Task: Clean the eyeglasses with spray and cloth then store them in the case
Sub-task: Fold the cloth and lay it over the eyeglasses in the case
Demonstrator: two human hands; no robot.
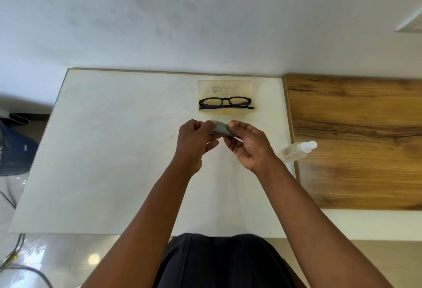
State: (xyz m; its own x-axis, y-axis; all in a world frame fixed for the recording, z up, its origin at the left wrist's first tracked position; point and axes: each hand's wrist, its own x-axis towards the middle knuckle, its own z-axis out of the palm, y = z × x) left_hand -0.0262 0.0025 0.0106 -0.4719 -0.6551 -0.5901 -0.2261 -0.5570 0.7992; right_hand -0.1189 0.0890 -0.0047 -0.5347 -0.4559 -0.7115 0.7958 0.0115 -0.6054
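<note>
Both forearms are bare, with no sleeves, watch, bracelets or rings showing anywhere along them. The left hand (194, 142) and right hand (247, 145) carry short, pale, unpainted nails, seen on the thumbs at the 12 o'clock end of each hand. At 6 o'clock, between the arms, a dark navy garment (219, 262) covers the lap, its fabric plain and lightly creased.
</note>
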